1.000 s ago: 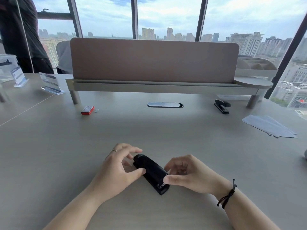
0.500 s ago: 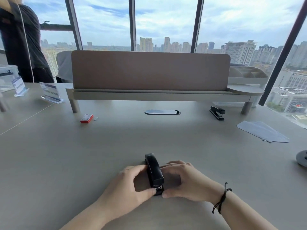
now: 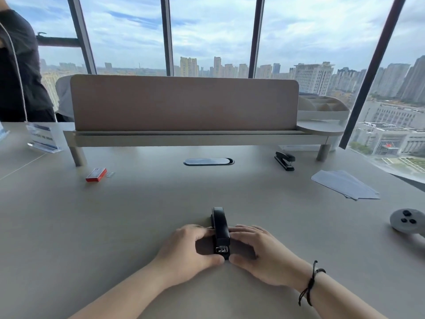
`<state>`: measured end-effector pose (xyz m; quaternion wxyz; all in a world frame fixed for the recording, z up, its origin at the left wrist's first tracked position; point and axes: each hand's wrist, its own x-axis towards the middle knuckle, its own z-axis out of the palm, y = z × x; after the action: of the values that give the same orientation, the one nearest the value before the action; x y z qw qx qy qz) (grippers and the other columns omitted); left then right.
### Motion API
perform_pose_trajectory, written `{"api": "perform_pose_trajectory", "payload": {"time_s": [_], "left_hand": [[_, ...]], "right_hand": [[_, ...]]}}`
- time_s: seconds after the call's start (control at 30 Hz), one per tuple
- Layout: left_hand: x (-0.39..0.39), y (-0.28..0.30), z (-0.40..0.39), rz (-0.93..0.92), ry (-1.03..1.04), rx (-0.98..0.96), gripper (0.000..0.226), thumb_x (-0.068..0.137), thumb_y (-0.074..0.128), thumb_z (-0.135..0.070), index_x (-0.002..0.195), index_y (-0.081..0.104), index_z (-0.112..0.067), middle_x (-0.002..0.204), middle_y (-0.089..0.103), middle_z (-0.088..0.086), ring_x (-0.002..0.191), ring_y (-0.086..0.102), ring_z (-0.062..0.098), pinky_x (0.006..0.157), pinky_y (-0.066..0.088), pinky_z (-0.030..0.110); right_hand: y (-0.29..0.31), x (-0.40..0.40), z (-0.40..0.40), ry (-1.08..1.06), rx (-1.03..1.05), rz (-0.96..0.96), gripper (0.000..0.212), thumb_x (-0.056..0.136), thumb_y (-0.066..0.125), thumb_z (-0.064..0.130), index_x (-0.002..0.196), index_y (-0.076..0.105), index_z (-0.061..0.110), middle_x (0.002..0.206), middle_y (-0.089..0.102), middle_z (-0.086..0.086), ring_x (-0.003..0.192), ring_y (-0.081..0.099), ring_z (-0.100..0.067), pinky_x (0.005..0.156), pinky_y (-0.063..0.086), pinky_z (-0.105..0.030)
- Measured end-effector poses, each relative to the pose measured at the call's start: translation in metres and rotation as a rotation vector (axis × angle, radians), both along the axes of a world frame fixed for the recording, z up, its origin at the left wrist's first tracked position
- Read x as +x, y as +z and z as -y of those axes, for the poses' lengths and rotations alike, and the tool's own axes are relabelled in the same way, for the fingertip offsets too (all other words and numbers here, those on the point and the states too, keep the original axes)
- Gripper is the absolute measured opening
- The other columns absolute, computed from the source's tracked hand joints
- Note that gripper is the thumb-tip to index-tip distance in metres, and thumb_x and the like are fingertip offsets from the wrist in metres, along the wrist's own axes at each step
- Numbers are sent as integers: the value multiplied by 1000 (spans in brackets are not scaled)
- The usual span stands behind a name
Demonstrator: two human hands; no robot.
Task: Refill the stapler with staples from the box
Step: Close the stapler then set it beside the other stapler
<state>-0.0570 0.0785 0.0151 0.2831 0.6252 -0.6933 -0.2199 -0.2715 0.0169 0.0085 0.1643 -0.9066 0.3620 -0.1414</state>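
Observation:
A black stapler (image 3: pixel 220 229) lies closed on the grey desk (image 3: pixel 115 226), pointing straight away from me, its metal front end nearest me. My left hand (image 3: pixel 186 249) cups its left side and my right hand (image 3: pixel 259 252) its right side, thumbs meeting at the near end. The red staple box (image 3: pixel 96 174) lies far off at the back left, with a small strip of staples (image 3: pixel 110 174) beside it.
A second black stapler (image 3: pixel 284 160) sits at the back right under the raised shelf (image 3: pixel 184 137). Sheets of paper (image 3: pixel 345 187) lie to the right, a grey controller (image 3: pixel 407 221) at the right edge. A person (image 3: pixel 16 65) stands at the far left.
The stapler has been turned from a diagonal to point straight away from me. Both hands have closed in on its sides.

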Motion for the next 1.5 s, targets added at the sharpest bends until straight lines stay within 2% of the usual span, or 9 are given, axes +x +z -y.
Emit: {"api": "perform_pose_trajectory", "payload": {"time_s": [0.13, 0.23, 0.33, 0.43, 0.67, 0.77, 0.97, 1.33, 1.5], "left_hand": [[-18, -4, 45, 64, -52, -16, 45, 72, 74, -55, 115, 63, -51, 95, 63, -15, 93, 58, 4, 67, 37, 11], [-36, -9, 83, 160, -66, -63, 55, 73, 59, -67, 127, 52, -57, 106, 66, -10, 107, 58, 15, 86, 46, 24], [-55, -14, 121, 220, -40, -53, 62, 74, 43, -74, 134, 43, -57, 127, 64, -6, 128, 49, 23, 108, 40, 37], [-76, -11, 152, 228, 4, -31, 55, 83, 44, -68, 136, 43, -53, 134, 59, 1, 134, 43, 29, 112, 36, 38], [-113, -5, 239, 324, -19, -2, 58, 94, 37, -62, 148, 34, -43, 154, 45, -1, 146, 32, 27, 122, 19, 45], [-126, -11, 278, 320, -30, 12, 62, 91, 33, -66, 148, 33, -44, 155, 45, 0, 149, 27, 24, 123, 14, 48], [-152, -17, 330, 326, 32, -18, 61, 92, 33, -63, 147, 37, -37, 153, 48, -1, 148, 29, 24, 121, 16, 50], [-162, -20, 360, 320, 50, -9, 65, 92, 34, -65, 150, 33, -36, 155, 45, 8, 151, 23, 22, 124, 13, 45], [-156, -8, 340, 265, 50, 12, 75, 91, 44, -63, 151, 32, -19, 157, 41, 10, 149, 27, 25, 119, 23, 39]], "right_hand": [[-5, -19, 31, -96, -26, -68, 58, 86, 39, 54, 140, 50, 39, 152, 42, 29, 139, 35, 6, 115, 25, -22], [-8, -34, 59, -173, -55, -92, 58, 87, 33, 55, 142, 47, 41, 153, 41, 28, 139, 35, 6, 114, 28, -25], [-5, -44, 88, -241, -77, -82, 45, 94, 42, 44, 139, 49, 43, 151, 42, 30, 133, 36, 9, 105, 27, -19], [-2, -51, 116, -301, -73, -81, 40, 100, 45, 33, 137, 49, 46, 150, 41, 32, 129, 36, 9, 100, 25, -17], [-6, -69, 194, -490, -20, -64, 39, 101, 40, 38, 138, 48, 45, 153, 42, 27, 145, 34, -2, 119, 23, -37], [-3, -75, 217, -579, -31, -29, 38, 102, 41, 33, 136, 53, 42, 150, 49, 21, 139, 44, -10, 117, 29, -36], [-7, -81, 260, -753, -53, 117, 29, 96, 54, 32, 119, 70, 39, 123, 74, 9, 118, 64, -23, 101, 46, -34], [-18, -86, 288, -885, -57, 233, 22, 91, 58, 29, 103, 77, 31, 107, 77, -2, 105, 66, -32, 80, 50, -33], [-17, -82, 279, -848, -58, 150, 25, 94, 51, 31, 103, 72, 23, 110, 74, -6, 107, 63, -34, 79, 45, -34]]}}
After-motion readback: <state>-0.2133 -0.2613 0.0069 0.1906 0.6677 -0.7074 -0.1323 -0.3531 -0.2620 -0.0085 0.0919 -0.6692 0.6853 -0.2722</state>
